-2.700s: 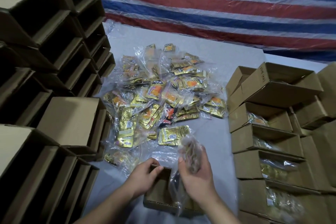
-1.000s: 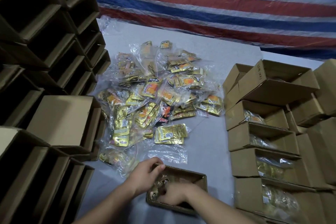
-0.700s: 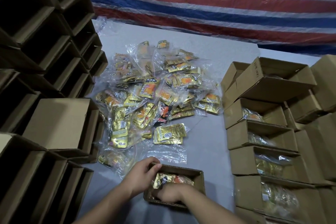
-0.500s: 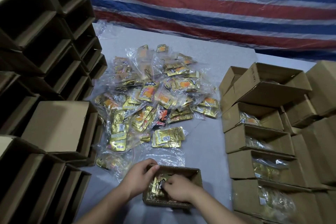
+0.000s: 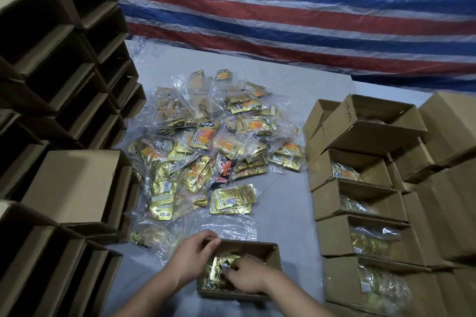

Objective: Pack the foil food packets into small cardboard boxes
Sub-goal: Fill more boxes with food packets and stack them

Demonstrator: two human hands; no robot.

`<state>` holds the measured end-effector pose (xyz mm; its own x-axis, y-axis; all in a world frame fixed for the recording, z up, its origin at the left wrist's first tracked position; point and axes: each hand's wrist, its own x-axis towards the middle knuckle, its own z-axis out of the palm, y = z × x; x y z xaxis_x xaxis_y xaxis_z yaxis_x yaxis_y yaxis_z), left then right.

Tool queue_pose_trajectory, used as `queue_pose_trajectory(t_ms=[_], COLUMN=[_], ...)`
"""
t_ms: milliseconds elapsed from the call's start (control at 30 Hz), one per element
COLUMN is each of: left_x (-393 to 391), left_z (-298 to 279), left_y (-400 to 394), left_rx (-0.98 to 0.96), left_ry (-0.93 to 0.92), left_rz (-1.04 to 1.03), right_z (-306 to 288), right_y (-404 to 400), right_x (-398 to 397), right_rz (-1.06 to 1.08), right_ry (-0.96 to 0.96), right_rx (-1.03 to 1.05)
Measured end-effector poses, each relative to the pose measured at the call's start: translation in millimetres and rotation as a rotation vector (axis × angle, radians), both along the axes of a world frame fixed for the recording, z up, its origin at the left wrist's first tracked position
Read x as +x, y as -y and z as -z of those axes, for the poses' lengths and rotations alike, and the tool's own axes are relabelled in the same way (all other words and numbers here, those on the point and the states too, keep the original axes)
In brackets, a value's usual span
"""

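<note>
A small open cardboard box (image 5: 270, 252) sits on the grey table near the front edge. Inside it lies a bag of gold foil packets (image 5: 219, 269). My left hand (image 5: 192, 256) grips the box's left wall, fingers curled over the rim. My right hand (image 5: 244, 276) is inside the box, its fingers pressing on the bag of packets. A large heap of bagged gold and orange foil packets (image 5: 213, 141) covers the middle of the table beyond the box.
Stacks of empty open cardboard boxes (image 5: 59, 90) line the left side. On the right stands a column of boxes (image 5: 334, 201) holding bagged packets, with more boxes (image 5: 453, 175) behind. A striped red, blue and white tarp (image 5: 309, 13) hangs at the back.
My right hand carried a clear bag of packets down into the box and now presses it in. My left hand kept its hold on the box's left wall.
</note>
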<state>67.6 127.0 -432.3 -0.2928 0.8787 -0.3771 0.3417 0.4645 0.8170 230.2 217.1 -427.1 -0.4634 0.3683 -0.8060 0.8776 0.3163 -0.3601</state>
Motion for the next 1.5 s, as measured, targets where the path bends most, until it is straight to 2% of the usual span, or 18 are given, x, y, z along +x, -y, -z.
queue_pose_trajectory(t_ms=[133, 267, 400, 467, 667, 900, 1100, 1300, 1500], left_x=[-1, -1, 0, 0, -2, 0, 1, 1, 2], left_z=[1, -2, -4, -5, -4, -3, -2, -1, -2], left_y=[-1, 0, 1, 1, -3, -1, -3, -4, -4], left_rx=[-0.001, -0.016, -0.023, -0.029, -0.038, -0.058, -0.033, -0.020, -0.019], left_ry=[0.023, 0.073, 0.082, 0.089, 0.059, 0.051, 0.059, 0.081, 0.050], left_rz=[0.002, -0.012, -0.014, -0.016, 0.005, -0.017, -0.013, -0.036, -0.035], right_z=[-47, -89, -93, -81, -39, 10, 48, 65, 64], right_y=[-15, -62, -107, -123, -149, -150, -138, -127, -124], right_x=[5, 3, -11, -23, -63, -96, -98, -98, -107], right_rz=[0.143, 0.318, 0.454, 0.362, -0.112, -0.405, -0.530, -0.560, -0.523], right_ry=[-0.266, -0.548, -0.659, -0.597, -0.316, -0.102, 0.007, 0.077, 0.136], right_rx=[-0.011, 0.010, 0.036, 0.134, 0.302, 0.424, 0.514, 0.647, 0.585])
